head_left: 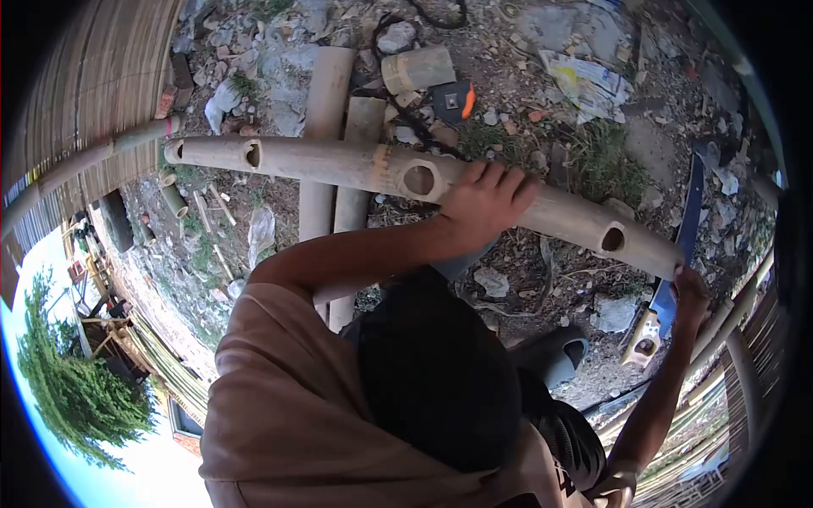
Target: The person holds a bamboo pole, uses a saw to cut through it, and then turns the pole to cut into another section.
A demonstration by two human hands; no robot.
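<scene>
A long bamboo pole (339,167) with several cut holes along it crosses the view, sloping down to the right. My left hand (491,203) lies over its middle, fingers curled round it, just right of a hole. At the pole's right end, my right hand (693,298) is closed, with its thumb at the rim; its other fingers are partly hidden. A blue saw blade (690,203) passes behind that end, beside my right hand. Below the blade is a tan piece with a hole (645,340), apparently its handle.
Two thick bamboo lengths (318,203) (347,220) lie under the pole. Beyond it are a short bamboo piece (417,69), a black and orange tape measure (452,102) and a plastic wrapper (589,83) on stony ground. A slatted bamboo screen (102,76) stands at the left.
</scene>
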